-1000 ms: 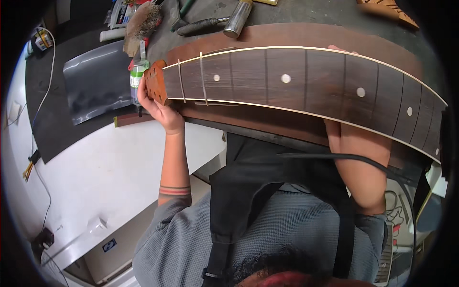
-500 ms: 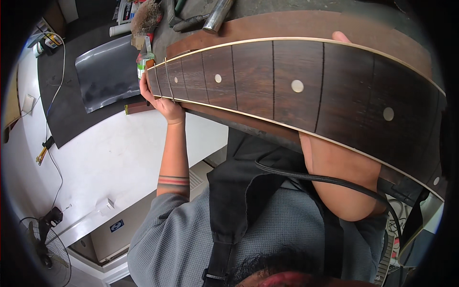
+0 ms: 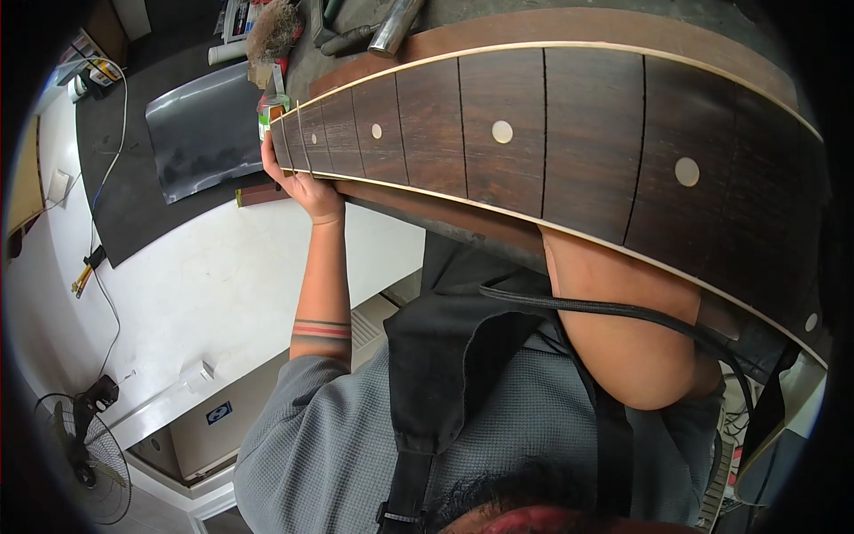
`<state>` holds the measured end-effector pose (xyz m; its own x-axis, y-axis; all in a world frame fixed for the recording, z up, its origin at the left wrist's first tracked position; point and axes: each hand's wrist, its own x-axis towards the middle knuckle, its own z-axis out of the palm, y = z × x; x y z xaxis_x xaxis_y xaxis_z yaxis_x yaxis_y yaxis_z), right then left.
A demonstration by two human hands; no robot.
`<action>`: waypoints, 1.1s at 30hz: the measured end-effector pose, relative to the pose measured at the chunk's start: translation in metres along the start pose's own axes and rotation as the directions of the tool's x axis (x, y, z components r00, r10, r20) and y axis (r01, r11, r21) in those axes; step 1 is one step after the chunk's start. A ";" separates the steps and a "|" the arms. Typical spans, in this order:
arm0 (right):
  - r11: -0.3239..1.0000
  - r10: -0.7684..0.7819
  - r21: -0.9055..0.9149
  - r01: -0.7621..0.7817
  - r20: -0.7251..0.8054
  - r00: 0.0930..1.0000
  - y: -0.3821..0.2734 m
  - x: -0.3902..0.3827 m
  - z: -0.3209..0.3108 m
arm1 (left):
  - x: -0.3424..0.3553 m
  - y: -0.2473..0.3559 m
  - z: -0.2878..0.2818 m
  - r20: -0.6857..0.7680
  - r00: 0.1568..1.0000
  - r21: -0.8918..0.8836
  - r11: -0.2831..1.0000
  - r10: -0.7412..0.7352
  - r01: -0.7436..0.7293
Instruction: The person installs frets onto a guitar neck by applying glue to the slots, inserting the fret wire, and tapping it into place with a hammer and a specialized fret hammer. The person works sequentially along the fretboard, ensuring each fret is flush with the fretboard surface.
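A long guitar neck [image 3: 427, 133] stretches across the view just below me, with a dark wooden fingerboard, pale edges and round light inlay dots. Dark slots cross the board. At the narrow left end, two thin fret wires [image 3: 305, 138] lie across it and jut past its edges. My left hand [image 3: 311, 191] is closed around that end from the near side, some of its fingers hidden beneath. My right forearm [image 3: 614, 294] passes under the wide part of the neck, which covers the right hand.
Behind the neck lie a brown board [image 3: 569, 27], a metal-headed hammer [image 3: 396, 27] and a bristly brush [image 3: 274, 34]. A small jar [image 3: 271, 111] stands by the neck's left end. Left are a dark curved sheet [image 3: 205, 133], a white tabletop [image 3: 240, 267] and a fan [image 3: 84, 454]. A black cable [image 3: 614, 310] crosses my right arm.
The neck has shifted to the left and slightly away from me, its narrow end dipping a little. A right fingertip that showed over the far edge is now hidden.
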<state>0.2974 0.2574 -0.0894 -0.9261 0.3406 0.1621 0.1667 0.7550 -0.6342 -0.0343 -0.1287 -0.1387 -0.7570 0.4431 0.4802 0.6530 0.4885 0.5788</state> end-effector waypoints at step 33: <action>0.914 0.001 -0.395 -0.089 -0.219 0.976 -0.029 0.001 0.032 | 0.013 -0.003 -0.058 -0.502 0.860 -0.135 0.990 -0.095 0.030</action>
<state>0.2807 0.2182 -0.0947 -0.8295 0.4555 0.3231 0.3688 0.8813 -0.2956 -0.0475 -0.1685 -0.0961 -0.7237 -0.0423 0.6888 0.6210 0.3955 0.6768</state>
